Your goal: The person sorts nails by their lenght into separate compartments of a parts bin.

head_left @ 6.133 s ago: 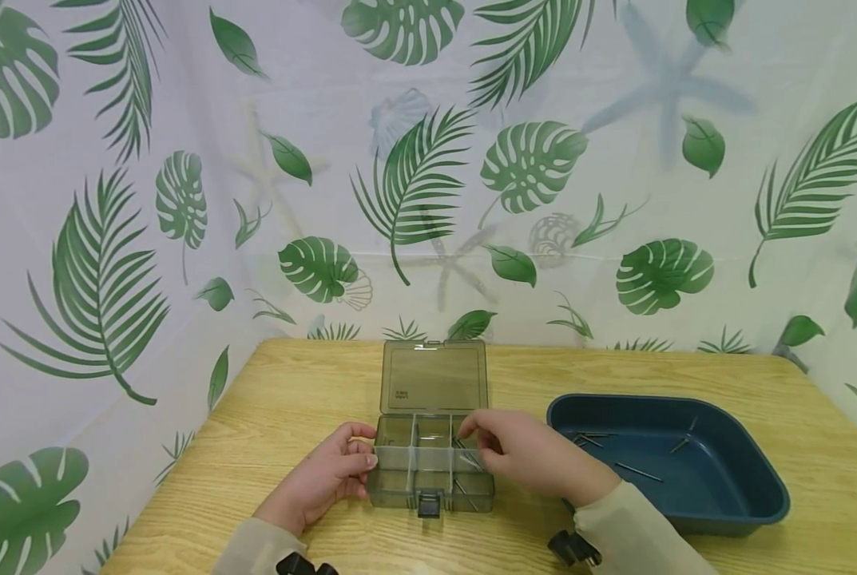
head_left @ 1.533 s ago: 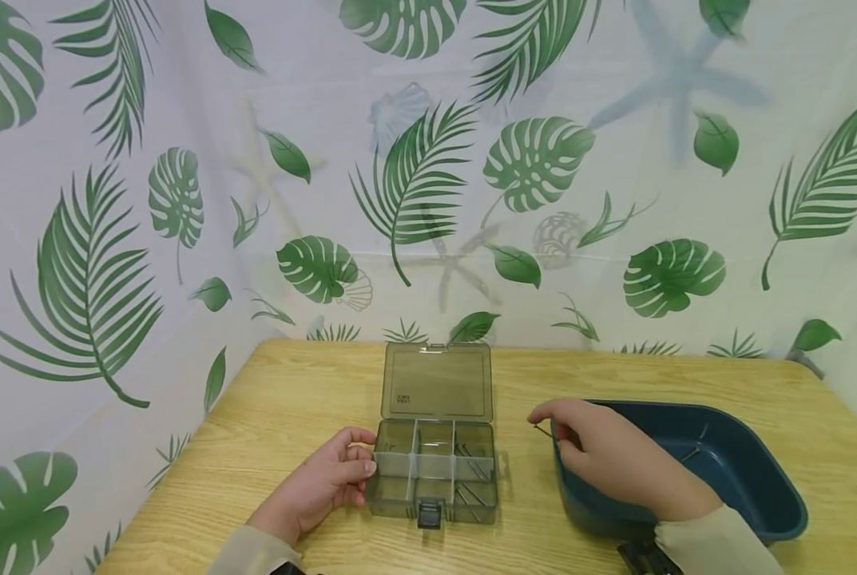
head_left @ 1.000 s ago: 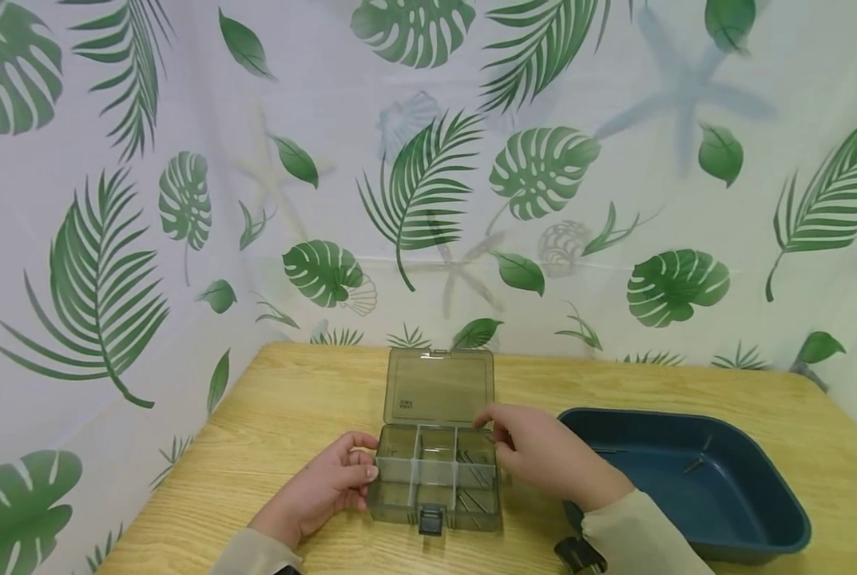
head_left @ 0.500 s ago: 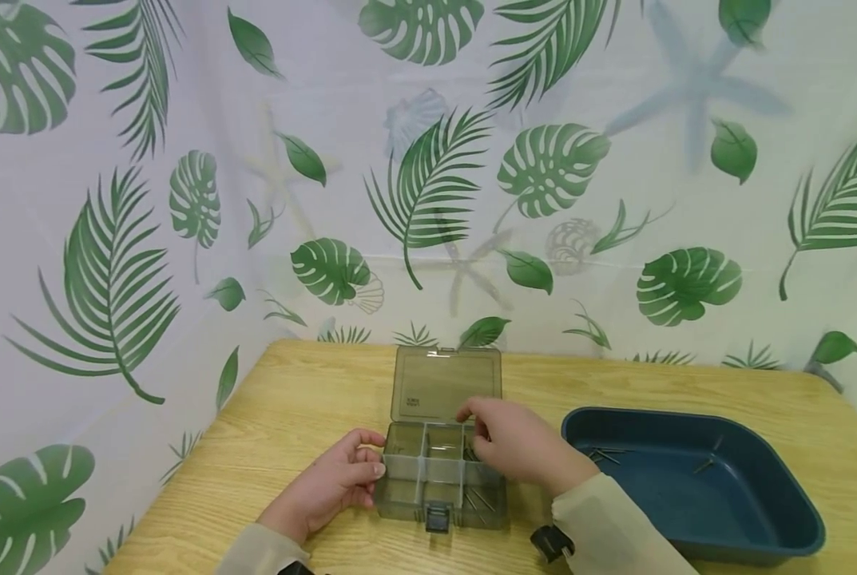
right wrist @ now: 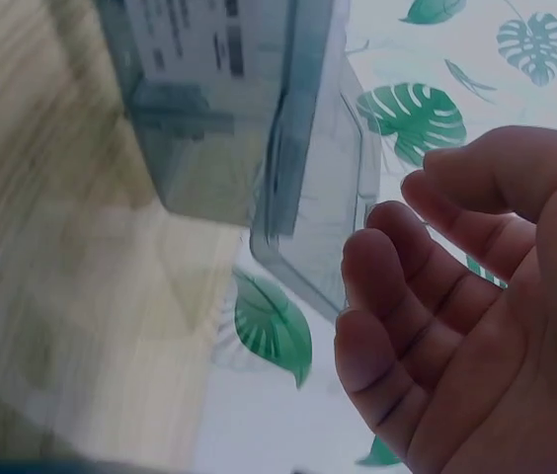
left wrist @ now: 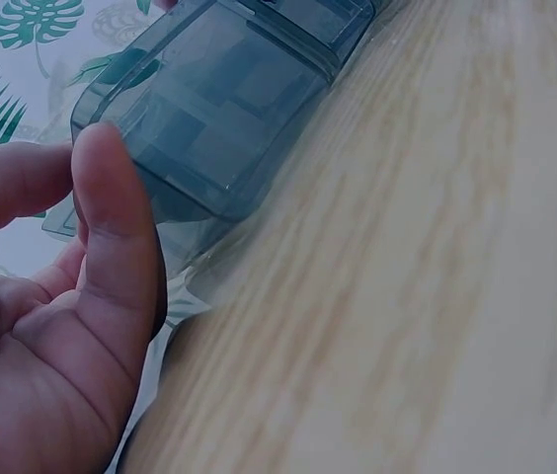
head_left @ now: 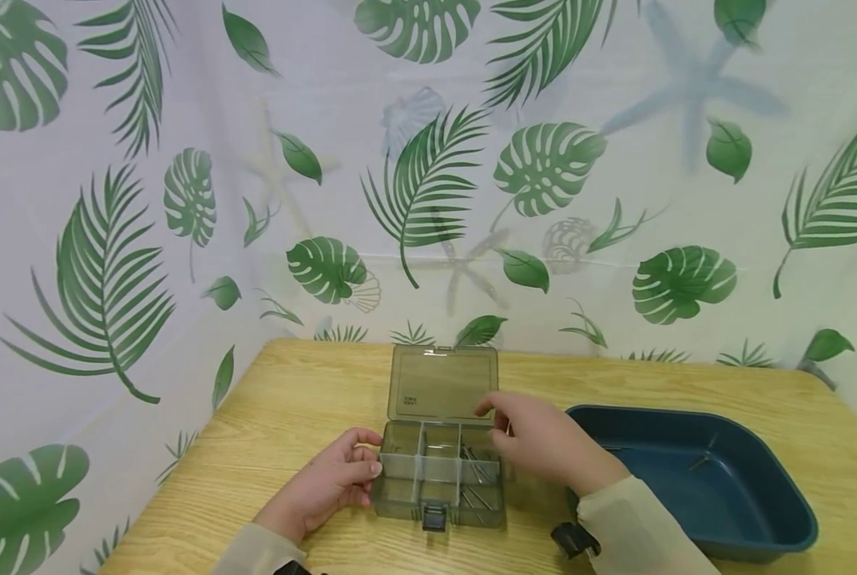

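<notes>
A smoky see-through compartment box (head_left: 438,495) stands on the table, its lid (head_left: 442,385) raised at the back. My left hand (head_left: 335,479) grips its left side, thumb (left wrist: 116,197) against the wall. Several thin, nail-like metal pieces (head_left: 477,499) lie in the two right-hand compartments, front and back. Over the box's right rear edge hovers my right hand (head_left: 543,443), fingers loosely bent. In the right wrist view nothing shows between the fingertips (right wrist: 369,259) and thumb.
To the right stands a dark blue tray (head_left: 723,551), with a few more thin metal pieces (head_left: 700,463) in it. A leaf-patterned white cloth (head_left: 428,303) hangs behind the wooden table (head_left: 313,375).
My right hand carried a thin metal piece from the blue tray to the box, reached over its right rear compartment, then drew back rightward without it. My left hand keeps holding the box.
</notes>
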`<state>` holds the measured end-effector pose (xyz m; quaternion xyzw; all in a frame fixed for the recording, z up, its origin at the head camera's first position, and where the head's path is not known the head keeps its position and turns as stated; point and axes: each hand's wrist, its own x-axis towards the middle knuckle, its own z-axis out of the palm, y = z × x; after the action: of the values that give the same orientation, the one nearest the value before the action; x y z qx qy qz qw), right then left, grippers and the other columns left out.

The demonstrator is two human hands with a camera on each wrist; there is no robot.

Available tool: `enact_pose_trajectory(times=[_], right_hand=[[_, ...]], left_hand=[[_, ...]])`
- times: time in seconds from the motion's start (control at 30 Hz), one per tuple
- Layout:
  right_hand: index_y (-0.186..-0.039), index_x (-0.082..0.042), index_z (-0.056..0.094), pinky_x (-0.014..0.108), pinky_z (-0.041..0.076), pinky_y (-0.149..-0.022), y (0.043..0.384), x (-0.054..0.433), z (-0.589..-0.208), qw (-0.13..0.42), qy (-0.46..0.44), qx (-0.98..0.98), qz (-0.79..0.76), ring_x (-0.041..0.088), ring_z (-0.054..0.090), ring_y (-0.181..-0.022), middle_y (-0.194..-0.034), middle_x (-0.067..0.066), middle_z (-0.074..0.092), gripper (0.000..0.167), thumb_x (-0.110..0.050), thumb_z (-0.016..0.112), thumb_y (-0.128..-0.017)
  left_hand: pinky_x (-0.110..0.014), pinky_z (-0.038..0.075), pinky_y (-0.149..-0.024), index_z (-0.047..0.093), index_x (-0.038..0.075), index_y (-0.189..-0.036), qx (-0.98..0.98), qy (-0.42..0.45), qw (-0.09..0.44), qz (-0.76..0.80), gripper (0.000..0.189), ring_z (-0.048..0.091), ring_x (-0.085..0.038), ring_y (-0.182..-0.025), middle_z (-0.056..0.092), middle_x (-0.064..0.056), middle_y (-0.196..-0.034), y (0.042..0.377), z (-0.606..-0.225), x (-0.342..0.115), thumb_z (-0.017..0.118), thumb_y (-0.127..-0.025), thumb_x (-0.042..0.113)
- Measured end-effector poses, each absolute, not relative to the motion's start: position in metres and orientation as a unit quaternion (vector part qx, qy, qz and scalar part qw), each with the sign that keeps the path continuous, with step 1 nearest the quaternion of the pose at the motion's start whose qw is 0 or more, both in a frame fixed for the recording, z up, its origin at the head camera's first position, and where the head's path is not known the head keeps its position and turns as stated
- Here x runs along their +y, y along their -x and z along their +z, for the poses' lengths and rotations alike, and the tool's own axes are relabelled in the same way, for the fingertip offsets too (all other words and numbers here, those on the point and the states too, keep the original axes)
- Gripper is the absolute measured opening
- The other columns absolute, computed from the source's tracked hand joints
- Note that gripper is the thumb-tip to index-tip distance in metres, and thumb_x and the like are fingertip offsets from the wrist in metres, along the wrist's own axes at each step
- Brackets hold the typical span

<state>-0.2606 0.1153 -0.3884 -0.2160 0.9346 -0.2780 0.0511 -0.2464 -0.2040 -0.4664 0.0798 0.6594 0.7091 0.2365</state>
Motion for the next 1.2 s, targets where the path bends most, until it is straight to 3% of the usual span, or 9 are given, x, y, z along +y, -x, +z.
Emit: enact_pose_trajectory(times=[0.33, 0.67, 0.8, 0.97, 1.2], right_hand=[[-0.127, -0.018, 0.063, 0.035, 0.045, -0.06, 0.252, 0.157, -0.382, 0.038, 0.197, 0.936, -0.29, 0.014, 0.052, -0.064, -0.082, -0.008, 0.058, 0.027, -0.016, 0.059, -0.101], [-0.13, -0.015, 0.062, 0.037, 0.05, -0.072, 0.242, 0.211, -0.385, 0.04, 0.177, 0.94, -0.288, 0.01, 0.058, -0.081, -0.093, -0.007, 0.062, 0.03, -0.022, 0.063, -0.101], [-0.132, -0.012, 0.062, 0.041, 0.052, -0.076, 0.239, 0.238, -0.389, 0.037, 0.163, 0.948, -0.272, 0.015, 0.061, -0.092, -0.104, -0.003, 0.065, 0.034, -0.022, 0.065, -0.1], [-0.135, -0.008, 0.06, 0.051, 0.053, -0.086, 0.238, 0.261, -0.397, 0.054, 0.155, 0.954, -0.252, 0.03, 0.061, -0.112, -0.126, 0.008, 0.063, 0.04, -0.023, 0.067, -0.099], [-0.138, -0.006, 0.058, 0.057, 0.049, -0.093, 0.242, 0.27, -0.409, 0.085, 0.163, 0.959, -0.216, 0.038, 0.056, -0.122, -0.133, 0.015, 0.058, 0.05, -0.027, 0.071, -0.095]], left_hand=[[-0.028, 0.053, -0.061, 0.035, -0.002, -0.136, 0.663, -0.084, 0.233, 0.706, 0.047, 0.051, -0.014, -0.072, 0.052, -0.003, -0.092, 0.246, -0.468, -0.203, 0.062, -0.098, 0.006], [-0.028, 0.053, -0.061, 0.035, -0.001, -0.136, 0.665, -0.08, 0.234, 0.705, 0.047, 0.051, -0.015, -0.072, 0.052, -0.003, -0.092, 0.247, -0.468, -0.205, 0.062, -0.099, 0.006], [-0.028, 0.054, -0.062, 0.034, -0.002, -0.137, 0.665, -0.085, 0.235, 0.704, 0.048, 0.05, -0.015, -0.073, 0.051, -0.004, -0.091, 0.247, -0.469, -0.203, 0.062, -0.099, 0.007], [-0.028, 0.054, -0.062, 0.033, -0.002, -0.138, 0.666, -0.084, 0.236, 0.703, 0.05, 0.05, -0.015, -0.074, 0.051, -0.004, -0.091, 0.248, -0.471, -0.204, 0.062, -0.099, 0.007], [-0.028, 0.054, -0.061, 0.034, -0.001, -0.137, 0.664, -0.081, 0.24, 0.704, 0.049, 0.05, -0.015, -0.073, 0.052, -0.003, -0.091, 0.248, -0.47, -0.203, 0.063, -0.099, 0.009]])
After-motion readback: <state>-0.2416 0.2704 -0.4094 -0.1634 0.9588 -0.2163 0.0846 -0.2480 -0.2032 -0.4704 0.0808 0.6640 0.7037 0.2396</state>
